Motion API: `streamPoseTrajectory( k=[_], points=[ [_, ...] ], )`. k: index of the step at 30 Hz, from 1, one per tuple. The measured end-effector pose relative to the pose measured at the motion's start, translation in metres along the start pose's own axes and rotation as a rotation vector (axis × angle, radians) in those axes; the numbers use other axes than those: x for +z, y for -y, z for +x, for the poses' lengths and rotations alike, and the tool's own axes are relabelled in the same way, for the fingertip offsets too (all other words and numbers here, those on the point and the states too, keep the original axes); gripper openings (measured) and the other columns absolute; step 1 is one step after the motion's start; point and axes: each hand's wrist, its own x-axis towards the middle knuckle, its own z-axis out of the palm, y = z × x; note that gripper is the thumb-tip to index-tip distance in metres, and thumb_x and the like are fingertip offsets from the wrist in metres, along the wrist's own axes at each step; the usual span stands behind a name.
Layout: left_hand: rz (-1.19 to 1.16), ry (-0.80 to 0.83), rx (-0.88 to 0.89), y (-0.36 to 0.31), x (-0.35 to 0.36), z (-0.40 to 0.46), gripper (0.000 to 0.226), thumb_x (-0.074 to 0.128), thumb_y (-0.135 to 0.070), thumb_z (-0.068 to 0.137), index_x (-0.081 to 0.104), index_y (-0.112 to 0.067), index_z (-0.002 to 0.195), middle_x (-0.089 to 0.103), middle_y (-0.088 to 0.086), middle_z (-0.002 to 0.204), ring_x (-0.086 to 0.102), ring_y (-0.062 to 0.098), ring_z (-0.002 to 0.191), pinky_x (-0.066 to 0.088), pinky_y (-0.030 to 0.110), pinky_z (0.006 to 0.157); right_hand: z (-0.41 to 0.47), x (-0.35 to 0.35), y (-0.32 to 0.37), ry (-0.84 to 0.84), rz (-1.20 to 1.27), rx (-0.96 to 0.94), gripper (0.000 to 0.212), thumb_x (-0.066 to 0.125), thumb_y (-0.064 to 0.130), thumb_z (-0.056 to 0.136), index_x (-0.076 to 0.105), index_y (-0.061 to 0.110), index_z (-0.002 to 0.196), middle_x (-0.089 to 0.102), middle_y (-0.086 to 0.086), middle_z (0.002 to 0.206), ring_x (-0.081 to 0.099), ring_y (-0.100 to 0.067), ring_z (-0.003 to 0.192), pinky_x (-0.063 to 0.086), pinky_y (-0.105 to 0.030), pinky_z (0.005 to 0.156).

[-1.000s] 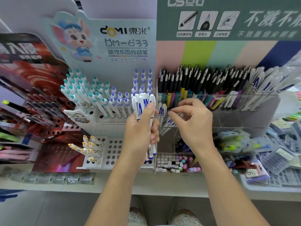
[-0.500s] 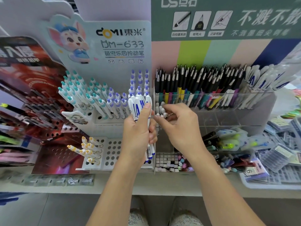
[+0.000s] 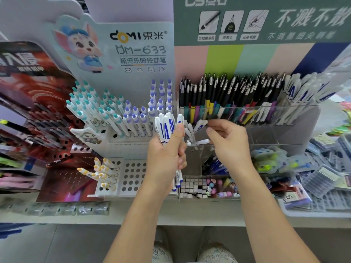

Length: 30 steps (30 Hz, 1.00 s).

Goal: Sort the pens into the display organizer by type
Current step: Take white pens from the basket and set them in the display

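White pens with blue lettering (image 3: 167,128) are standing bunched in the gripping left hand (image 3: 165,158) — just right of it, the right hand (image 3: 229,143) is hovering with curled fingers over the clear organizer (image 3: 266,133), its hold unclear.

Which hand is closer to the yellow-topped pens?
Left. The left hand grips a bunch of white pens just right of the yellow-topped pens; the right hand is farther right.
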Motion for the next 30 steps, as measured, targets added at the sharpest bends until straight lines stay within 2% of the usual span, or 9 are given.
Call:
streamPoseTrajectory(
  k=[2, 4, 7, 12, 15, 18, 20, 26, 30],
  points=[
    [0.008, -0.003, -0.007, 0.001, 0.001, 0.0, 0.028, 0.058, -0.035, 0.099, 0.053, -0.008, 0.091, 0.043, -0.003, 0.054, 0.034, 0.01, 0.042, 0.028, 0.022, 0.04, -0.005, 0.002, 0.005, 0.11, -0.011, -0.064, 0.023, 0.062, 0.011, 0.098, 0.074, 0.027, 0.11, 0.073, 0.017, 0.102, 0.067, 0.003, 0.097, 0.053, -0.014, 0.087],
    [0.024, -0.009, -0.015, 0.001, 0.001, 0.001, 0.03, 0.058, -0.037, 0.098, 0.055, -0.007, 0.092, 0.044, -0.003, 0.054, 0.034, 0.011, 0.042, 0.029, 0.022, 0.039, -0.009, 0.003, 0.01, 0.199, -0.028, -0.104, 0.025, 0.06, 0.011, 0.099, 0.075, 0.027, 0.112, 0.073, 0.02, 0.104, 0.065, 0.007, 0.099, 0.049, -0.008, 0.084],
    [0.038, -0.018, -0.03, 0.001, 0.001, 0.001, 0.031, 0.061, -0.038, 0.097, 0.055, -0.008, 0.092, 0.046, -0.003, 0.054, 0.037, 0.011, 0.042, 0.031, 0.023, 0.039, -0.009, 0.001, 0.011, 0.165, 0.05, -0.094, 0.028, 0.061, 0.008, 0.099, 0.072, 0.03, 0.111, 0.073, 0.02, 0.103, 0.066, 0.006, 0.098, 0.051, -0.012, 0.086],
    [0.064, -0.018, -0.038, 0.001, 0.0, 0.001, 0.03, 0.064, -0.036, 0.096, 0.052, -0.013, 0.08, 0.046, -0.002, 0.053, 0.036, 0.012, 0.041, 0.031, 0.023, 0.039, -0.004, -0.011, 0.012, 0.032, 0.046, -0.034, 0.017, 0.064, 0.014, 0.097, 0.076, 0.022, 0.106, 0.075, 0.013, 0.098, 0.07, -0.004, 0.094, 0.059, -0.037, 0.09],
    [0.077, -0.001, -0.04, 0.0, 0.002, 0.001, 0.028, 0.066, -0.034, 0.095, 0.054, -0.017, 0.076, 0.046, -0.001, 0.052, 0.035, 0.012, 0.041, 0.03, 0.026, 0.04, -0.007, -0.017, 0.027, 0.023, 0.121, -0.057, 0.009, 0.069, 0.023, 0.095, 0.077, 0.022, 0.099, 0.076, 0.009, 0.088, 0.07, -0.006, 0.083, 0.06, -0.031, 0.078],
    [0.089, 0.049, -0.026, 0.0, 0.006, 0.002, 0.024, 0.069, -0.032, 0.092, 0.058, -0.017, 0.077, 0.048, -0.001, 0.052, 0.036, 0.011, 0.04, 0.029, 0.026, 0.04, -0.012, -0.019, 0.044, 0.189, 0.185, -0.066, 0.003, 0.073, 0.026, 0.09, 0.076, 0.024, 0.091, 0.076, 0.007, 0.078, 0.066, -0.002, 0.066, 0.052, -0.018, 0.062],
    [0.144, 0.099, 0.002, 0.001, 0.008, 0.002, 0.025, 0.07, -0.036, 0.086, 0.059, -0.014, 0.08, 0.05, -0.002, 0.052, 0.04, 0.008, 0.041, 0.029, 0.026, 0.041, -0.016, -0.015, 0.047, 0.264, 0.242, -0.035, 0.008, 0.073, 0.023, 0.09, 0.077, 0.016, 0.09, 0.075, 0.002, 0.075, 0.061, -0.002, 0.059, 0.049, -0.017, 0.057],
    [0.125, 0.146, 0.051, 0.005, 0.006, 0.001, 0.025, 0.063, -0.04, 0.089, 0.068, -0.017, 0.082, 0.061, 0.003, 0.06, 0.051, 0.012, 0.045, 0.039, 0.023, 0.041, -0.021, -0.014, 0.055, 0.246, 0.408, -0.007, 0.016, 0.07, 0.015, 0.091, 0.075, 0.0, 0.089, 0.073, -0.006, 0.07, 0.061, -0.013, 0.055, 0.051, -0.022, 0.054],
    [0.098, -0.039, 0.127, 0.002, 0.005, 0.004, 0.036, 0.059, -0.042, 0.092, 0.068, -0.009, 0.081, 0.072, 0.008, 0.066, 0.065, 0.019, 0.051, 0.051, 0.028, 0.046, -0.018, -0.021, 0.058, 0.137, 0.455, -0.13, 0.013, 0.071, 0.018, 0.088, 0.076, 0.006, 0.09, 0.072, -0.011, 0.076, 0.063, -0.021, 0.065, 0.055, -0.024, 0.058]
  ],
)
